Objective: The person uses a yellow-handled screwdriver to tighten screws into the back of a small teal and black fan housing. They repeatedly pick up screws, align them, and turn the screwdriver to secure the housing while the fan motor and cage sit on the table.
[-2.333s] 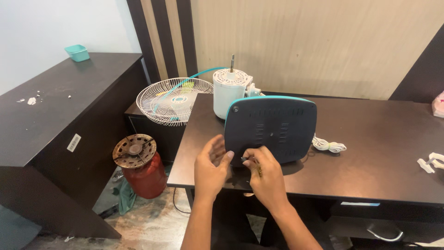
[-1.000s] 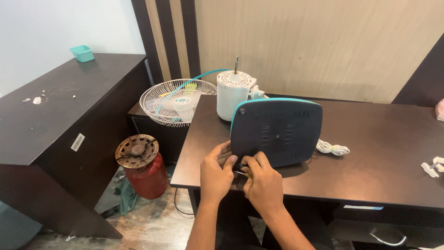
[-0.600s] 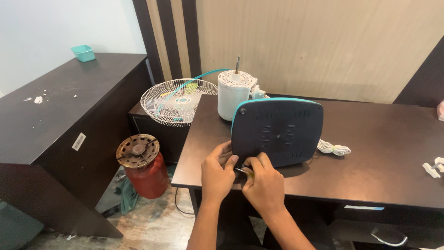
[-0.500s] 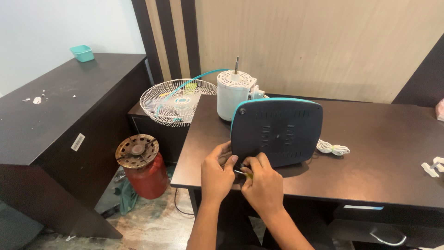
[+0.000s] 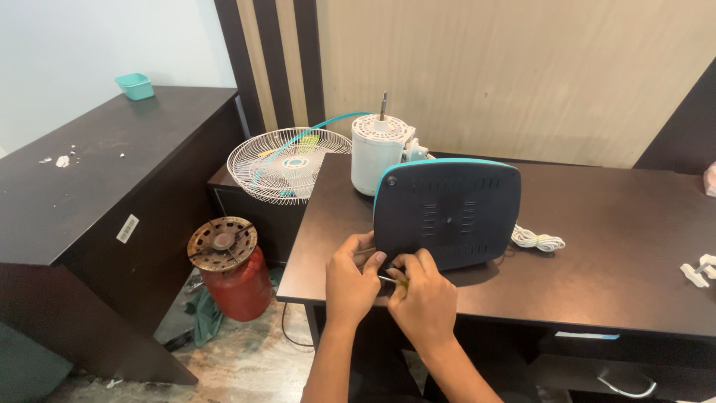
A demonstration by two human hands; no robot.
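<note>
A dark, rounded-square fan base (image 5: 447,214) with a teal rim stands on its edge on the dark brown table (image 5: 611,254), its vented underside facing me. My left hand (image 5: 350,277) rests against the base's lower left corner, fingertips touching it. My right hand (image 5: 424,297) is closed around a small screwdriver (image 5: 394,281) with a yellow-green handle, its metal tip pointing at that same corner. Behind the base stands the white fan motor (image 5: 378,153) with its shaft upright.
A coiled white cord (image 5: 537,240) lies right of the base. White plastic pieces (image 5: 701,269) sit near the table's right edge. A white wire fan grille (image 5: 287,163) rests on a low cabinet, with a red gas cylinder (image 5: 227,269) on the floor. A teal tray (image 5: 135,86) sits on the left counter.
Both hands have moved from just in front of the base onto its lower left corner. My right hand now holds the screwdriver against that corner. The base has stayed upright.
</note>
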